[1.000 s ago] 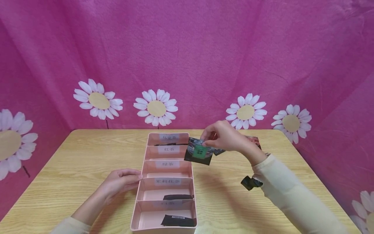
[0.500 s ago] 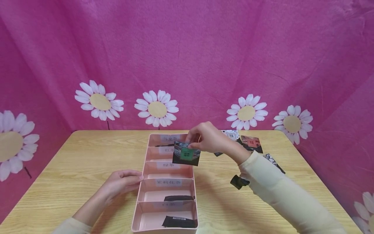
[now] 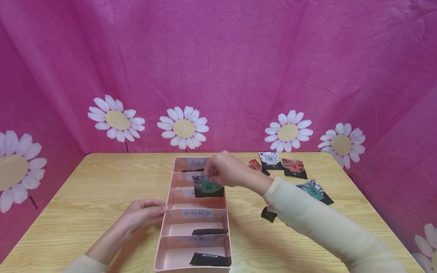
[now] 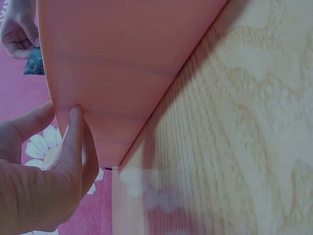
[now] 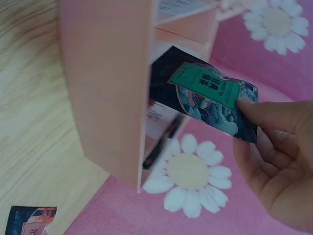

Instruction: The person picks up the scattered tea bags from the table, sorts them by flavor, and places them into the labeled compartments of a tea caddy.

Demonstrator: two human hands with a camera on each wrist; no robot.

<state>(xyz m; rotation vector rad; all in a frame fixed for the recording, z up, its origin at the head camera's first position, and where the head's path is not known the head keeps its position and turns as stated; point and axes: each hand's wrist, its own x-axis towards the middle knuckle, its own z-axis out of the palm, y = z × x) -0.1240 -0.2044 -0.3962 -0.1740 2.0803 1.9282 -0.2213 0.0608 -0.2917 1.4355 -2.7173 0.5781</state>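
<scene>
- At the near end of the pink box (image 3: 192,269), the front compartment (image 3: 172,256) holds a dark packet (image 3: 209,260); the next compartment back (image 3: 175,228) holds a second dark packet (image 3: 209,231).
- Left of the box, the left hand (image 3: 141,216) grasps nothing; its extended fingers touch the outer wall. Light pressure there should be enough to stop the box sliding.
- Over the box's middle compartment (image 3: 177,203) is the green-labelled packet (image 3: 208,189), its lower edge seemingly dipped below the rim.
- Above the box, the right hand (image 3: 225,169) pinches that packet's top end between thumb and fingers. Holding its flat face parallel to the dividers would help the corners clear; a gentle grip should avoid creasing it.
- Right of the box, on the wooden table (image 3: 102,182), lie a floral packet (image 3: 314,192), then two red packets (image 3: 294,167), then a white packet (image 3: 271,159).
- Beyond the box hangs a magenta curtain (image 3: 218,76) with white daisies (image 3: 288,132).
</scene>
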